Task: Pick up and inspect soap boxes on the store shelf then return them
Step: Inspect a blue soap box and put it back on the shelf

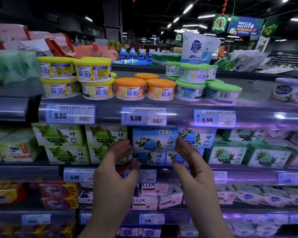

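A blue soap box (154,140) with white flowers and leaves printed on it sits level in front of the second shelf, on top of the stacked blue boxes (157,158). My left hand (116,166) grips its left end with the fingertips. My right hand (192,164) pinches its right end. More blue boxes (199,137) stand just to the right, partly hidden by my right fingers. Whether the held box rests on the stack below or hangs just clear of it cannot be told.
Green soap boxes (58,134) fill the shelf to the left, pale green ones (230,154) to the right. Round air-freshener tubs (130,89) line the shelf above. Pink LUX boxes (154,197) lie on the shelf below. Price tags (144,115) run along the shelf edges.
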`<state>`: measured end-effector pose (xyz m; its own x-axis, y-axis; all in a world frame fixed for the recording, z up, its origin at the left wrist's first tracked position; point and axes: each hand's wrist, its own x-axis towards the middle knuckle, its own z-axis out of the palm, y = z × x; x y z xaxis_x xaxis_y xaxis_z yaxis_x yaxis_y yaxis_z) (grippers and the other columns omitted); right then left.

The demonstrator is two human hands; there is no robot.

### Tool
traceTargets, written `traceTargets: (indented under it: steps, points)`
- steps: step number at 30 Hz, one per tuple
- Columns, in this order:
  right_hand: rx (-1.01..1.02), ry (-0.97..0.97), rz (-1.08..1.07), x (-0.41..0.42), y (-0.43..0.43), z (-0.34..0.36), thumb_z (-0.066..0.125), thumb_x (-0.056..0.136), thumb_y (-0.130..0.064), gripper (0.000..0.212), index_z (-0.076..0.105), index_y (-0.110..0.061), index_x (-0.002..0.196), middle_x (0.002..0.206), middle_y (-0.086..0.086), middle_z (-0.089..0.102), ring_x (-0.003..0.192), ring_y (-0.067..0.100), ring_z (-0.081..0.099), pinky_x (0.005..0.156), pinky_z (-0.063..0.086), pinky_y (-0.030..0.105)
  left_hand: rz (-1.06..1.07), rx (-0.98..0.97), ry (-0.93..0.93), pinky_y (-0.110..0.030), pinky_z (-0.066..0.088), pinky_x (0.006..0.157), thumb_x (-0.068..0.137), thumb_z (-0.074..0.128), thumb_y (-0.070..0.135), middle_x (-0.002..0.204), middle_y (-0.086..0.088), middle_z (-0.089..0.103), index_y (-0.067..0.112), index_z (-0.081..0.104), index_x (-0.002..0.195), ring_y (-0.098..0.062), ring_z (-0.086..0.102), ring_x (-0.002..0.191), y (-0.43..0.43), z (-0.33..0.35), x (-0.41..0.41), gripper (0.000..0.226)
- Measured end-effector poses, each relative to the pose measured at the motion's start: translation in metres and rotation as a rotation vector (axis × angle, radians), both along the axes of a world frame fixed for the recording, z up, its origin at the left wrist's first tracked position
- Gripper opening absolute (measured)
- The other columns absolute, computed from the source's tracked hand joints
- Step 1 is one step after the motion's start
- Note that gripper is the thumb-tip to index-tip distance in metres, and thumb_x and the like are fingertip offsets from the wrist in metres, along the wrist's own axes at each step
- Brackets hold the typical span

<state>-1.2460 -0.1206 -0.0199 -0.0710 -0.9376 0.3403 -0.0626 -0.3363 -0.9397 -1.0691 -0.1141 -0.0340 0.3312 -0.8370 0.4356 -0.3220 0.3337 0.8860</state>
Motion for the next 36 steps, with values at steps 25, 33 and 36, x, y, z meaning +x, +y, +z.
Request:
traceTargets:
  steps: [25, 33, 36]
  points:
    - [0.060, 0.401, 0.104, -0.001, -0.027, -0.017, 0.063, 0.098, -0.015, 0.068, 0.036, -0.052, 0.148, 0.109, -0.029, 0.035, 0.087, -0.003, 0.054, 0.068, 0.046, 0.011, 0.085, 0.129, -0.354, -0.029, 0.047, 0.107, 0.092, 0.076, 0.023, 0.126, 0.019, 0.038, 0.055, 0.040, 0.147, -0.004, 0.051, 0.105, -0.011, -0.009, -0.017, 0.073]
    - [0.008, 0.292, -0.086, -0.055, -0.020, -0.017, 0.065, 0.091, -0.001, 0.054, 0.056, -0.052, 0.107, 0.112, -0.016, 0.054, 0.088, 0.001, 0.060, 0.064, 0.052, 0.016, -0.078, 0.168, -0.344, -0.015, 0.055, 0.085, 0.093, 0.073, 0.027, 0.111, 0.029, 0.051, 0.050, 0.044, 0.145, 0.008, 0.057, 0.100, -0.012, 0.001, -0.057, 0.063]
    - [0.044, 0.265, -0.140, -0.086, -0.019, -0.018, 0.064, 0.094, -0.008, 0.053, 0.051, -0.058, 0.105, 0.118, -0.007, 0.059, 0.088, 0.006, 0.065, 0.061, 0.050, 0.022, -0.203, 0.153, -0.317, 0.001, 0.046, 0.071, 0.093, 0.074, 0.030, 0.121, 0.028, 0.057, 0.051, 0.031, 0.154, 0.019, 0.057, 0.101, -0.013, -0.003, -0.089, 0.078]
